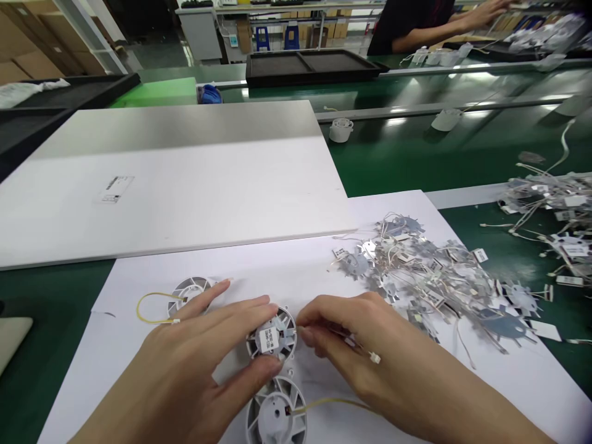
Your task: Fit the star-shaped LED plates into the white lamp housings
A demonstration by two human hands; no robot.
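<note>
My left hand [208, 351] holds a round white housing [287, 317] between thumb and fingers on the white paper. Inside the housing lies a silvery finned metal piece with a white printed label [269, 339]. At the housing's right edge, my right hand [356, 345] pinches with thumb and forefinger; a small white connector [374, 357] on a wire hangs by its palm. What the fingertips grip is too small to tell. A second white housing [276, 419] with a yellow wire is just below. Another housing [189, 288], also with a yellow wire, sits partly behind my left fingers.
A tangled pile of metal pieces with wires [430, 277] lies to the right, another pile [573, 216] at the far right. A large white board [185, 179] spans the back left. White cylindrical parts [341, 130] stand on the green surface. Across it, a person's arm [439, 34] shows.
</note>
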